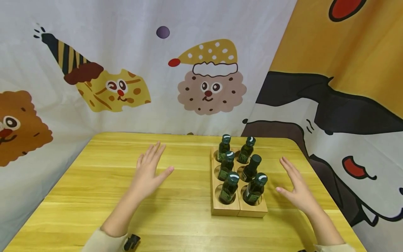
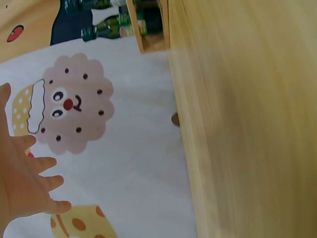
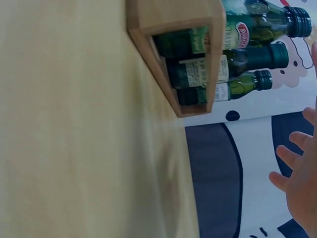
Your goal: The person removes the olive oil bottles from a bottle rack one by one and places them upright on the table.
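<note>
Fingers spread, both the left hand [image 1: 149, 171] and right hand [image 1: 296, 189] hover empty above the table [image 1: 94, 196], flanking the wooden rack [image 1: 224, 209] of six green bottles [image 1: 229, 187]; likely pre-grasp, needing a reach inward.

Bottle labels [image 3: 208, 69] carry print, red logo; too blurred to read.

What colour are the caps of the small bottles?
Dark green caps on the bottles; the head view shows them best.
</note>
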A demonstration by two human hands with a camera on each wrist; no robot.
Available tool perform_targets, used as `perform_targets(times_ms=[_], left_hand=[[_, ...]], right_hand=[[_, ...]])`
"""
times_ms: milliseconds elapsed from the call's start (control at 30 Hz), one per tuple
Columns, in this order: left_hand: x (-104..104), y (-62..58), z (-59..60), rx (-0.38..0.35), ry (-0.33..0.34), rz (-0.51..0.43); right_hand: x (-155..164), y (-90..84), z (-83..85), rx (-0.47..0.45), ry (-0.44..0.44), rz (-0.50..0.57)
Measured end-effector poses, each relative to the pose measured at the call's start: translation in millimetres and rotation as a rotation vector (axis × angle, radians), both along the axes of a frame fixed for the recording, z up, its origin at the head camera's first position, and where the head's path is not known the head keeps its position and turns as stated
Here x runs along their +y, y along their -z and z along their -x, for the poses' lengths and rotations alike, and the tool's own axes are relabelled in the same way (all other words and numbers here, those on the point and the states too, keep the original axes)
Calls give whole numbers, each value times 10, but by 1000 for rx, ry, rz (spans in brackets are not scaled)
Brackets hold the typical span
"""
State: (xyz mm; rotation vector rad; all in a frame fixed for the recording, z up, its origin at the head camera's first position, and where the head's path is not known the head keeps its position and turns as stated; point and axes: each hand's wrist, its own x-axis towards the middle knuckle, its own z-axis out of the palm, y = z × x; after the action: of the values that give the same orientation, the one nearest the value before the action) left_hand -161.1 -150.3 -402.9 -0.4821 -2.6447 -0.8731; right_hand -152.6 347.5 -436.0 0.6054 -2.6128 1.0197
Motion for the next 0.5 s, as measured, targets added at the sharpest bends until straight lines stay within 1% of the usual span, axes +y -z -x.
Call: perform_targets(times_ms=[100,333,500], left_hand=[[97,10,-19,2,14,-33],[303,83,-50,21,64,-120],[459,85,-90,10,103,-178]], right_hand=[[-17,60,-34,-18,-31,37],[-71,216,-83,-45,-110,105],[-122,281,-133,-90,-147,121]])
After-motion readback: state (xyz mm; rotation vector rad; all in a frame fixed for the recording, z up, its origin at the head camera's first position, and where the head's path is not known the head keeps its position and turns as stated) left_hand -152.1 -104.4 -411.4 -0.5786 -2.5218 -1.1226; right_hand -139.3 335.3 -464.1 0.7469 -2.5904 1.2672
